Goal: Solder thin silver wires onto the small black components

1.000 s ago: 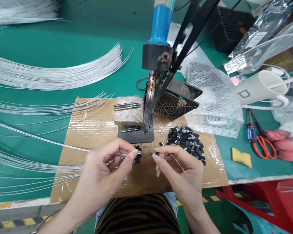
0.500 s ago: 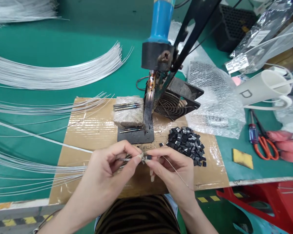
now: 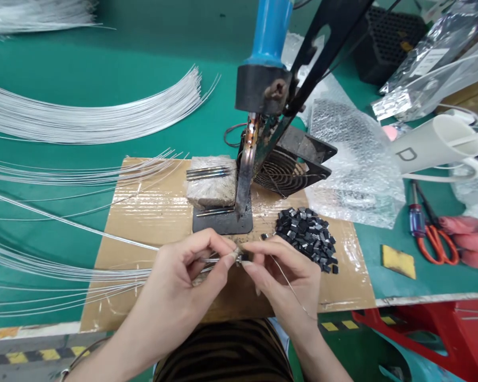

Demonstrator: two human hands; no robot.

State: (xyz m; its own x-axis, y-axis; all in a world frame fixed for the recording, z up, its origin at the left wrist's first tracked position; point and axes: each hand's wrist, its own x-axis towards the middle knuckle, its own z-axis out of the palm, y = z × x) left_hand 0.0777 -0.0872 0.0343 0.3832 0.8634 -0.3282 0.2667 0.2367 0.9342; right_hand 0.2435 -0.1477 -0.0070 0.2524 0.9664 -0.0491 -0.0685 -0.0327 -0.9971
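My left hand pinches the end of a white cable that runs in from the left. Thumb and forefinger of my right hand close on a small black connector, right at the cable's end. The fingertips nearly meet, so I cannot tell whether cable and connector touch. A thin silvery wire, which looks like solder, curves across my right palm. Above the hands, a soldering iron with a blue handle is clamped pointing downward.
Black connectors lie heaped on the cardboard, right of a small fan. A wrapped block carries thin metal rods. White wire bundles spread left. At right are a mug, orange-handled scissors and a yellow sponge.
Both hands sit slightly farther right in the picture, still together at the connector. The background has also shifted a little with the camera. Both grips look unchanged.
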